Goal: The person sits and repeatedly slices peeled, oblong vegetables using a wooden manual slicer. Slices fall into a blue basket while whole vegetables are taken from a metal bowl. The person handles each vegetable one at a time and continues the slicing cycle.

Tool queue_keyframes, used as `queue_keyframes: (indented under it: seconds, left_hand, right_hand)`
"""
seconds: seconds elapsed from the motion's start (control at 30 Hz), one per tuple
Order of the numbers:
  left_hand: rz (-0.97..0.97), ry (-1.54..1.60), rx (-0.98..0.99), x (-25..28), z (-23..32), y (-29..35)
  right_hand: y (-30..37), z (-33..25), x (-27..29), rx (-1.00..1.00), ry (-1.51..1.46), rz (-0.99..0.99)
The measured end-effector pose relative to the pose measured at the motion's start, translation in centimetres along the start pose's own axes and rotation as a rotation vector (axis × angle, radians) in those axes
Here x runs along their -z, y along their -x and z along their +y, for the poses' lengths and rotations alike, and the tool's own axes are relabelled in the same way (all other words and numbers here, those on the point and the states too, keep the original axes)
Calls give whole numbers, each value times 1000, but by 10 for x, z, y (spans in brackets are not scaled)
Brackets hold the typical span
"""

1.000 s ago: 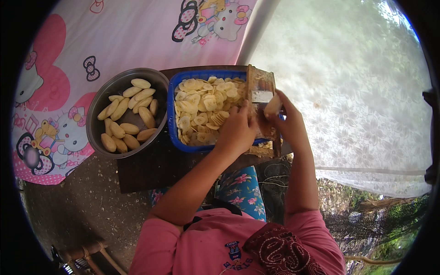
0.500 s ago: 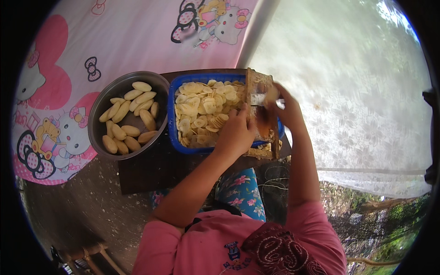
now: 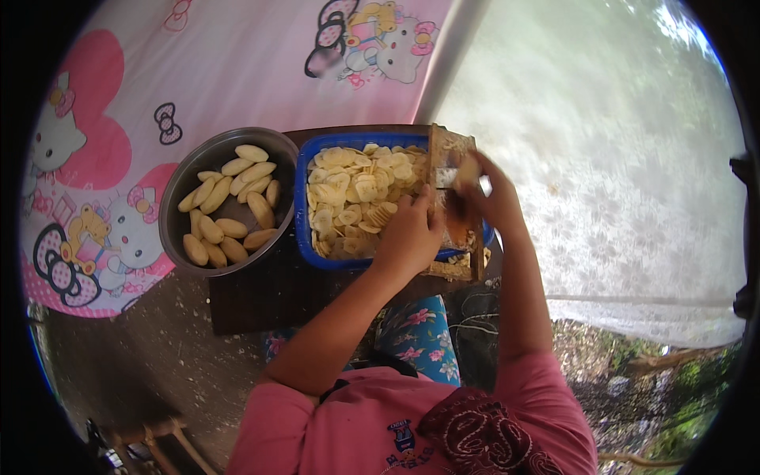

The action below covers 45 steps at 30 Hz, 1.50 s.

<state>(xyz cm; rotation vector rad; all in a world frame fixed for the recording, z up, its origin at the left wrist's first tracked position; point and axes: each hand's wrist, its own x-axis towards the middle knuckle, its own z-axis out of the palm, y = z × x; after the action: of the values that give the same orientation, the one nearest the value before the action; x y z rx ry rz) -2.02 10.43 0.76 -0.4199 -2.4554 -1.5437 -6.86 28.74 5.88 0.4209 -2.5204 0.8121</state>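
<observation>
Right hand (image 3: 500,192) advanced | grips banana (image 3: 466,174), roughly lengthwise along slicer (image 3: 457,215) | left hand (image 3: 413,234) clasps slicer

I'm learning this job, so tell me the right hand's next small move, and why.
Probably slide the pale peeled fruit across the metal plate of the wooden board: the right hand holds it close beside that plate, the left hand is at the board's left edge, and thin slices lie in the blue basket.
</observation>
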Motion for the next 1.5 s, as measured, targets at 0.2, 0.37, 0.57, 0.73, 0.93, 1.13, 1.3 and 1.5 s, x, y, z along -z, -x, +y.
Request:
queue_keyframes:
  seconds: [0.2, 0.37, 0.57, 0.73, 0.93, 1.13, 1.3, 1.5]
  left_hand:
    - [-11, 19, 56, -3, -1, 1]
    - [-38, -2, 24, 0, -1, 0]
    - [-10, -8, 45, -2, 0, 2]
    - [-51, 22, 79, -2, 1, 0]
    - [-50, 30, 82, 3, 5, 2]
    - [20, -30, 44, -2, 0, -2]
    - [-11, 36, 46, -1, 2, 3]
    - [-4, 17, 34, 0, 2, 4]
  right_hand:
    - [43, -13, 4, 30, 60, -11]
    - [-47, 29, -9, -22, 73, 60]
    - [45, -27, 12, 0, 76, -87]
    - [10, 1, -1, 61, 31, 41]
    - [-21, 19, -2, 36, 221, 30]
    - [49, -11, 12, 77, 164, -72]
    - [-23, 33, -5, 67, 187, 31]
    - [22, -15, 12, -6, 139, -60]
